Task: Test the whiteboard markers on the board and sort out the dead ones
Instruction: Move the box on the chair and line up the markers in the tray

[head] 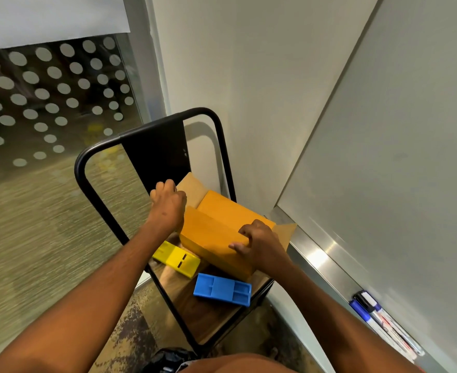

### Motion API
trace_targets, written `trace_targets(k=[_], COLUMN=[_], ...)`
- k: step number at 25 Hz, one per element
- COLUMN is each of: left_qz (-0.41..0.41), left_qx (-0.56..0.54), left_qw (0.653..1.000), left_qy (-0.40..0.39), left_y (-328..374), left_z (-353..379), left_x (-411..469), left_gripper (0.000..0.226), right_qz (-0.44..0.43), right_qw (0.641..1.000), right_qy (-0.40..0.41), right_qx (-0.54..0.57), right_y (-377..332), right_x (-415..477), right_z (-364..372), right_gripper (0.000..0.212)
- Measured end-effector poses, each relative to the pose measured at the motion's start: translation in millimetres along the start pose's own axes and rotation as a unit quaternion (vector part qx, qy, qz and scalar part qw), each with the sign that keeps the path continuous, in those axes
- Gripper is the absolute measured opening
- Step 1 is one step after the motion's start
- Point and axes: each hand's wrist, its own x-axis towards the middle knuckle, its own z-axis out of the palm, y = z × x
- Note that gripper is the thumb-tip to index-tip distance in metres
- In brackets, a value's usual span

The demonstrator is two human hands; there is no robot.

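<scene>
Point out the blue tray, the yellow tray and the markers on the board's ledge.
blue tray (pixel 222 289), head view, on its ribbed top face.
yellow tray (pixel 175 258), head view, on its top face near the slots.
markers (pixel 375 312), head view, on the barrel of one lying on the ledge.

**Both bare arms extended, hands closed**

Both bare forearms reach forward and down from the bottom corners of the view, converging toward the centre. The left hand (pixel 168 204) is farther out, seen from the back, its knuckles raised and its fingers (pixel 165 185) curled under and out of sight. The right hand (pixel 259 243) sits nearer and lower, wrist bent, its fingers (pixel 244 232) hooked downward and the thumb stretched sideways to the left. The two hands are apart.
</scene>
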Motion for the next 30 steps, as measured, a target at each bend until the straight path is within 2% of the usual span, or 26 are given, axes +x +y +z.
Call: trace_targets(k=[4, 6, 8, 11, 14, 18, 21, 24, 27, 30], left_qz=[-0.043, -0.088, -0.127, -0.083, -0.055, -0.057, -0.059, -0.056, -0.075, -0.094], left_qx=[-0.128, -0.253, -0.318, -0.240, -0.111, -0.101, -0.116, -0.107, -0.128, -0.139], left_qw=[0.988, 0.958, 0.931, 0.949, 0.962, 0.967, 0.966, 0.968, 0.965, 0.962], left_qy=[-0.070, -0.105, -0.128, -0.188, -0.243, -0.226, -0.221, -0.220, -0.216, -0.215], left_y=[-6.3, -8.3, -7.6, -3.9, 3.0, 12.8, 10.5, 8.5, 8.0, 8.1], left_z=[-2.7, -12.4, -19.9, -20.0, -12.0, -1.3, 1.5, 3.5, 4.3, 5.8], left_x=[11.6, 15.2, 16.4, 13.7, 4.0, -12.0, -15.7, -17.0, -18.3, -20.2], left_gripper=[0.023, 0.034, 0.042, 0.047, 0.067, 0.065, 0.063, 0.062, 0.060, 0.059], right_qz=[-0.060, -0.082, -0.109, -0.157, -0.167, -0.090, -0.025, 0.002, 0.053, 0.055], right_qw=[0.997, 0.995, 0.993, 0.981, 0.962, 0.969, 0.961, 0.958, 0.962, 0.969], right_qy=[-0.012, -0.041, -0.046, -0.077, -0.169, -0.213, -0.258, -0.260, -0.238, -0.190], right_qx=[0.050, 0.047, 0.001, -0.086, -0.137, -0.082, -0.095, -0.119, -0.121, -0.148], right_y=[-19.4, -21.7, -19.8, -26.5, -31.0, -31.0, -33.1, -29.3, -27.3, -27.2], right_x=[-23.6, -36.3, -42.1, -42.6, -43.0, -27.8, -8.3, 4.8, 5.9, 0.0], right_z=[-1.6, 4.3, 9.4, 1.4, -2.6, 3.2, 7.6, 16.6, 23.5, 24.7], right_gripper=[0.036, 0.041, 0.045, 0.051, 0.064, 0.067, 0.045, 0.044, 0.061, 0.069])
